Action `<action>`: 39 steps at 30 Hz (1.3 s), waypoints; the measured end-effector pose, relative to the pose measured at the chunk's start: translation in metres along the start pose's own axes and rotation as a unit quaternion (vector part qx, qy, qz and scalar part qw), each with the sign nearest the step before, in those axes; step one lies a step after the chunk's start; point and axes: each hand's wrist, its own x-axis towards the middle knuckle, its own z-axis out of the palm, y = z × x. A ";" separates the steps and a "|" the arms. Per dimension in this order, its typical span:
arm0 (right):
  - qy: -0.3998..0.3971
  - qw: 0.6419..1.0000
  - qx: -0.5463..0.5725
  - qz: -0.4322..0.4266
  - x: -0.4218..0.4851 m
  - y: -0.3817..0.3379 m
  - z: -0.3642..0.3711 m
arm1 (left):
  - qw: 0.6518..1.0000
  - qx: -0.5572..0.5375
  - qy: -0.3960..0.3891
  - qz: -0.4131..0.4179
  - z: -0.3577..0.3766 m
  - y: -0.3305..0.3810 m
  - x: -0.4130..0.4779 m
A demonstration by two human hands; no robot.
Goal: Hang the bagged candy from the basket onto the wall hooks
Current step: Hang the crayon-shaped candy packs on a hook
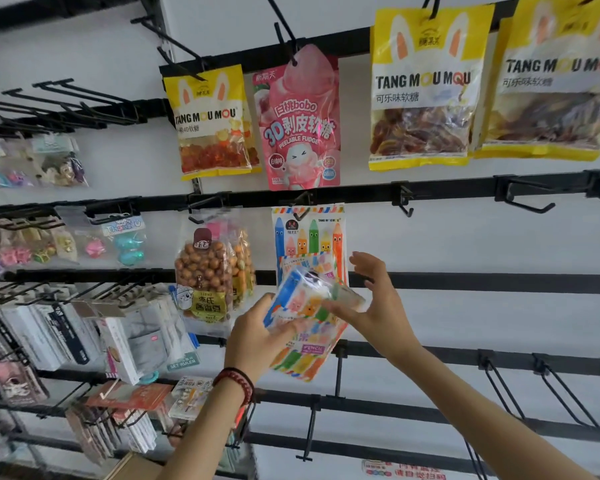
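Candy bag (309,355) upright in left hand (257,336) (top bent).

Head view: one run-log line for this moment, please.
left hand: grips crayon candy bag | right hand: fingers spread, touching its edge | wall: matching bag on hook just above | step: not yet hung

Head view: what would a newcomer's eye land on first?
The crayon-print candy bag at centre, gripped from below by the left hand while the right hand touches its right edge with fingers spread. Just behind it a matching bag hangs on a hook. Top right, big yellow Tang Mou Mou bags dominate the wall, with a pink peach bag to their left.
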 end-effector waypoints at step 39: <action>-0.057 0.998 0.020 0.019 0.071 -0.004 0.022 | 0.970 -0.214 0.113 0.017 0.010 -0.003 0.056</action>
